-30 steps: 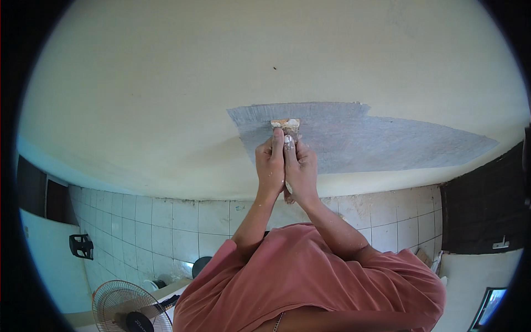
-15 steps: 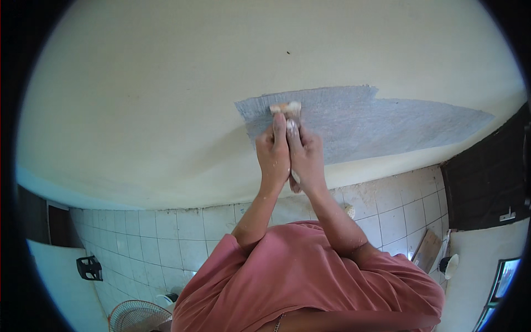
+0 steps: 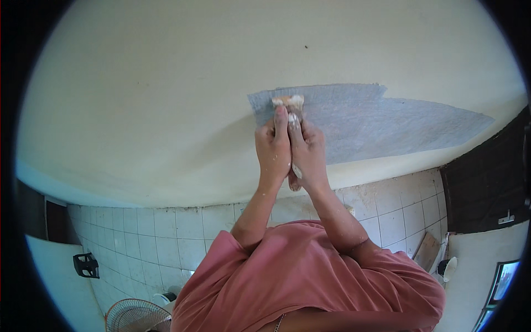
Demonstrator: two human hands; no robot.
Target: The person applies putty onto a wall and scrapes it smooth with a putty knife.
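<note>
Both my hands are wrapped around a scraper with a pale, paint-smeared blade (image 3: 289, 101). Its blade rests against the wall (image 3: 166, 72), inside a bare grey patch (image 3: 376, 122) close to that patch's upper left edge. My left hand (image 3: 273, 146) grips from the left side, thumb laid up along the tool. On the other side my right hand (image 3: 307, 149) presses against it, its thumb dusted white. Below the hands, the handle end (image 3: 294, 182) pokes out between the wrists. Most of the handle is hidden by the fingers.
White floor tiles (image 3: 166, 224) run along the wall's foot. A dark door (image 3: 487, 171) stands at the right, near a board (image 3: 427, 252) and a white bucket (image 3: 449, 269). At the lower left are a fan (image 3: 138, 315) and a dark stool (image 3: 86, 265).
The view has shifted slightly against the wall. My hands and the scraper have moved a little left and up relative to the grey patch, with the grip unchanged.
</note>
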